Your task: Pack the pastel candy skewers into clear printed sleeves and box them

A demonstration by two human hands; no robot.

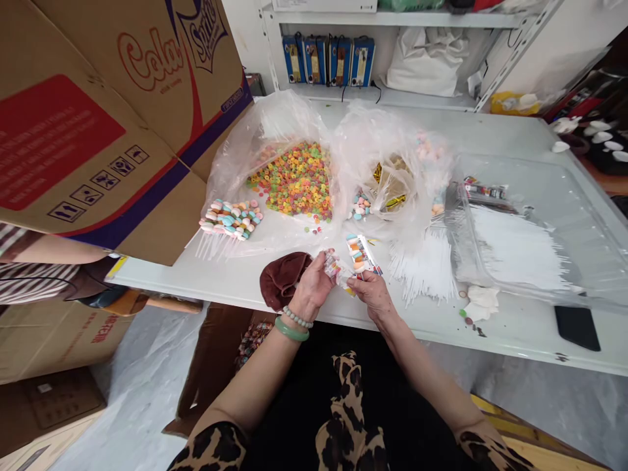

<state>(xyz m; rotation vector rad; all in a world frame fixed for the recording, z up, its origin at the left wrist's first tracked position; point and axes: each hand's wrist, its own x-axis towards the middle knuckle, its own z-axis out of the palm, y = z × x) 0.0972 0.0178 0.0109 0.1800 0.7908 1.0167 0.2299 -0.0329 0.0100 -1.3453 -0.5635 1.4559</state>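
Observation:
My left hand (314, 284), with beads and a green bangle at the wrist, is closed on a small clear candy wrapper (336, 267) with printed colours. My right hand (375, 296) pinches the wrapper's near right end; whether candy is inside is too small to tell. Just beyond my right fingers lies a printed card (363, 252) with pastel candies on it. A brown cloth (279, 278) lies beside my left hand. White sticks (426, 265) are fanned out on the table to the right of my right hand.
A bag of coloured ring candies (299, 180) and candies on sticks (230, 219) lie left. Another plastic bag (387, 176) stands behind my hands. A clear tray (574, 261) holds more white sticks. A black phone (577, 328) lies near the right edge. A large carton (122, 131) looms left.

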